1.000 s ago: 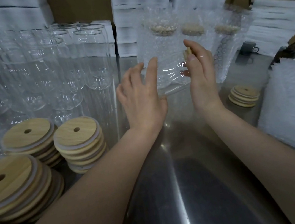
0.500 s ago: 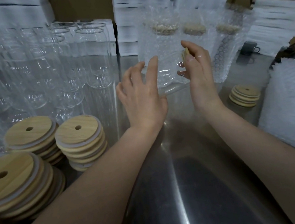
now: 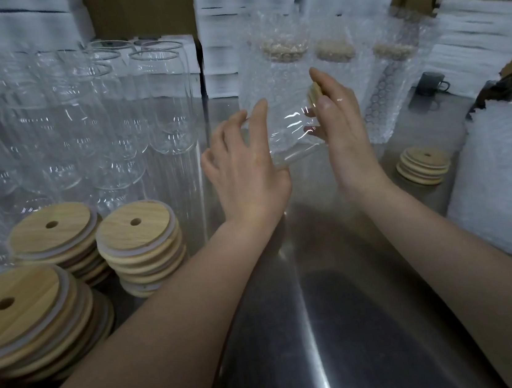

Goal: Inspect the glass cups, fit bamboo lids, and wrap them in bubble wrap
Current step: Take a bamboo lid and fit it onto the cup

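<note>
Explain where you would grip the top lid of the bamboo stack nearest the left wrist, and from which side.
Grip the top lid by its rim, fingers on opposite edges, from above. It lies flat on its stack, leaving only the thin edge to pinch; glass cups stand behind.

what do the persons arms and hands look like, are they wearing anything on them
The left forearm and right forearm are bare to the frame's edge; no sleeves show. The left hand and right hand wear no gloves, and no ring, watch or bracelet is visible on the sides facing the camera. The right thumbnail looks short and unpainted.
</note>
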`<state>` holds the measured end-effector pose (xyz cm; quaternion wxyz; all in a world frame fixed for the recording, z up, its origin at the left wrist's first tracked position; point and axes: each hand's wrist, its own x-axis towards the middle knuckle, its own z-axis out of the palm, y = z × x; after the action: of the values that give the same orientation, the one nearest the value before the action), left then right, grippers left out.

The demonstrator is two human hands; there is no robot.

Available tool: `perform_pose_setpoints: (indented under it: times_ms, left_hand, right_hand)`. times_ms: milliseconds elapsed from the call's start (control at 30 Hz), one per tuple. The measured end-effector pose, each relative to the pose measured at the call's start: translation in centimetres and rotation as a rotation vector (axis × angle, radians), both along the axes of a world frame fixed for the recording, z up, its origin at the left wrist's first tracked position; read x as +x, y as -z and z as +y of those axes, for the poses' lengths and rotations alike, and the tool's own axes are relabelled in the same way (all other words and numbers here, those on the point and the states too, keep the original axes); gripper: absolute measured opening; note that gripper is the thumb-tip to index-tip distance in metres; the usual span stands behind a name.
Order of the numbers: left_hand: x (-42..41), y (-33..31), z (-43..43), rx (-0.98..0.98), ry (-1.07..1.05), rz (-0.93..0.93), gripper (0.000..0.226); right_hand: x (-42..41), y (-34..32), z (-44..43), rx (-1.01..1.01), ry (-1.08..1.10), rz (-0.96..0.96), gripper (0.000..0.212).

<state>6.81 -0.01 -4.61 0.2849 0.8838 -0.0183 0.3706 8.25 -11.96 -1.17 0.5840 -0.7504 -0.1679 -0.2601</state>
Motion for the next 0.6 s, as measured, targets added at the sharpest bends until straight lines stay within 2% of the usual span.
perform_pose_setpoints:
  times_ms: [133,233,333,433,600]
  left_hand:
    - [0.1,-0.3,0.2,-0.153,0.065,0.034,0.09]
    - [0.2,-0.6,0.5,-0.235,0.071,0.039,0.094]
    - [0.2,-0.7,0.7,-0.368,0.073,0.039,0.097]
    - [0.5,-0.7,1.0,-0.482,0.059,0.059,0.1]
    - [1.0,-0.6,1.3,-0.596,0.034,0.077,0.099]
  right_hand:
    - [-0.3,-0.1,0.2,0.071,-0.044,0.002,0.044]
    - [-0.4,-0.1,0.4,0.035,0.066,-0.024,0.039]
    - [-0.3,-0.6,-0.3,-0.092,0.318,-0.07,0.028]
    - [-0.5,-2.2,-2.2,-0.275,0.597,-0.113,0.026]
    - [-0.9,-5.4,-5.2,-0.567,0.972,0.021,0.033]
